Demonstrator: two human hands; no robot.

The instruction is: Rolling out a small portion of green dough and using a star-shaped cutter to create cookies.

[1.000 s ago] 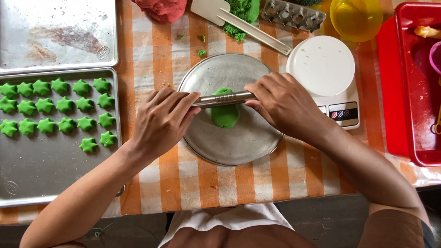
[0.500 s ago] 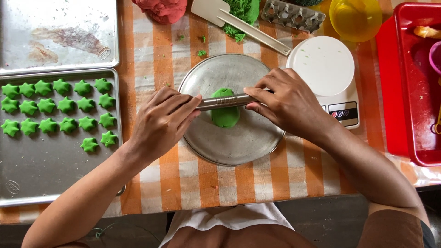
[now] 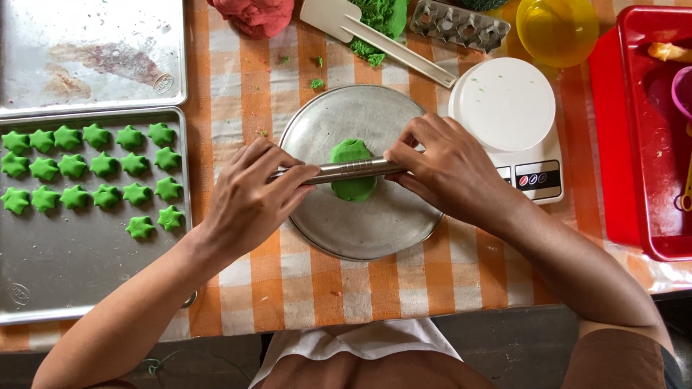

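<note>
Since the earlier frames, your rolling pin (image 3: 339, 171) sits slightly lower over the green dough (image 3: 352, 169), and the dough reads a touch wider and flatter.

- Left hand (image 3: 252, 198): fingers curled over the pin's left end, pressing down. Right hand (image 3: 447, 169): fingertips closed around the right end. Both hands are gripping the pin, neither is open.
- Pin: slim metal rod, stiff, smooth, likely a bit slick. Hold it at the two ends, as you do now, so the middle stays free.
- Dough: soft, pliable, light; it lies in the middle of the round metal plate (image 3: 360, 223), under the pin. It probably tears or smears if pinched, so lift it from underneath by its edge.
- Plate rests on the orange checked cloth (image 3: 324, 288) and may slide under a push.
- Nearby: baking tray (image 3: 72, 274) with green star shapes (image 3: 86, 176) at left, white kitchen scale (image 3: 508, 108) touching the plate's right rim, red tub (image 3: 634, 180) far right.
</note>
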